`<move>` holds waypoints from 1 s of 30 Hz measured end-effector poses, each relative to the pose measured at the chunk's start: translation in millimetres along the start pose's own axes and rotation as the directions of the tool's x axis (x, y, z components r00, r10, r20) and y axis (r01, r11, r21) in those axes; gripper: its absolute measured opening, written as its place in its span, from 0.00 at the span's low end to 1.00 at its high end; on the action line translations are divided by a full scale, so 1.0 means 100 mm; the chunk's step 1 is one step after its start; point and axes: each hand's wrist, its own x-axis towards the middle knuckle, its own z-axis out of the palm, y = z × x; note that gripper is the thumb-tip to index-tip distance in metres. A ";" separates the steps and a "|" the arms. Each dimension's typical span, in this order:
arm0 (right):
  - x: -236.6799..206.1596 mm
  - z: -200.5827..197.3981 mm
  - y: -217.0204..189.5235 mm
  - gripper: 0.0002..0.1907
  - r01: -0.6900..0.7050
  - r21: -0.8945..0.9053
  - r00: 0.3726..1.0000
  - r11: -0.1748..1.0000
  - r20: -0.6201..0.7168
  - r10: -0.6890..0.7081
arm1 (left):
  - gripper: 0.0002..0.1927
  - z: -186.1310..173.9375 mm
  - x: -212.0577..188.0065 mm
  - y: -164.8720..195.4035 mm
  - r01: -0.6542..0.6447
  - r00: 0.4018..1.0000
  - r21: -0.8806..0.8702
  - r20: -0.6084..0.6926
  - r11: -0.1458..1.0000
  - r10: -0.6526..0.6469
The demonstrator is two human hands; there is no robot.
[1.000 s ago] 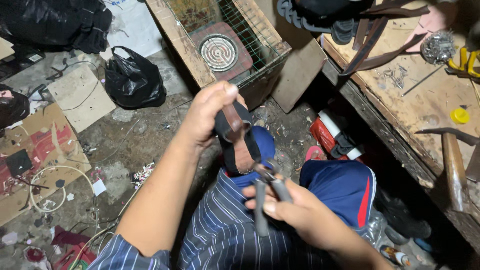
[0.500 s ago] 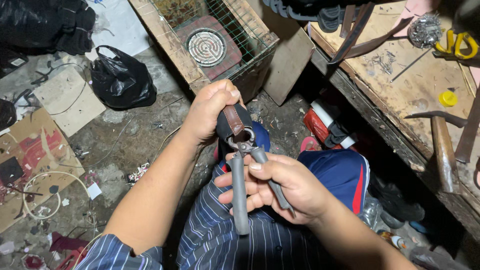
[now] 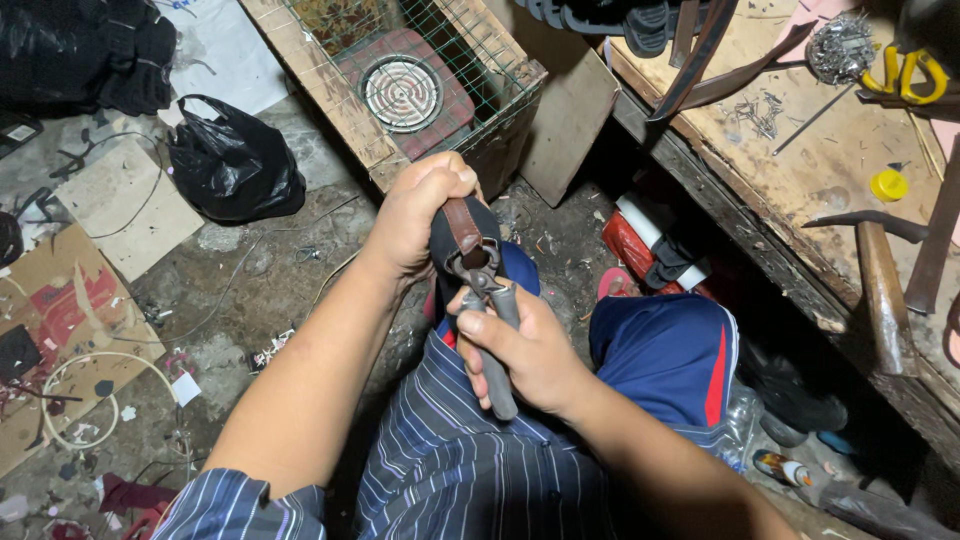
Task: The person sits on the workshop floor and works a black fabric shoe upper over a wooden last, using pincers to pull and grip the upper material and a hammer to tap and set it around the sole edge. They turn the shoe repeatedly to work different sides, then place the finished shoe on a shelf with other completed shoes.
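Observation:
My left hand (image 3: 420,215) grips the top of a dark shoe (image 3: 447,248) that has a brown leather strap (image 3: 466,228) running down it. My right hand (image 3: 530,350) is closed around the grey handles of a pair of pincers (image 3: 490,330). The pincer jaws bite at the lower end of the brown strap, just below my left thumb. Both hands are held over my lap, above a blue striped shirt and blue shorts (image 3: 665,350). The lower part of the shoe is hidden behind my hands.
A wooden workbench (image 3: 830,180) runs along the right with a hammer (image 3: 880,280), nails and yellow-handled pliers (image 3: 905,70). A wire-mesh wooden crate (image 3: 400,90) stands ahead. A black plastic bag (image 3: 235,165), cardboard and wires litter the floor at left.
My right hand rose with the pincers from my lap up to the shoe, and the jaws now close on the strap. My left hand stays on the shoe.

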 end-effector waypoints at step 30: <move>-0.44 0.16 -0.42 0.21 -0.187 0.616 0.982 0.765 0.094 0.164 | 0.07 0.09 -0.13 -0.03 -0.081 0.990 0.151 0.126 0.985 0.062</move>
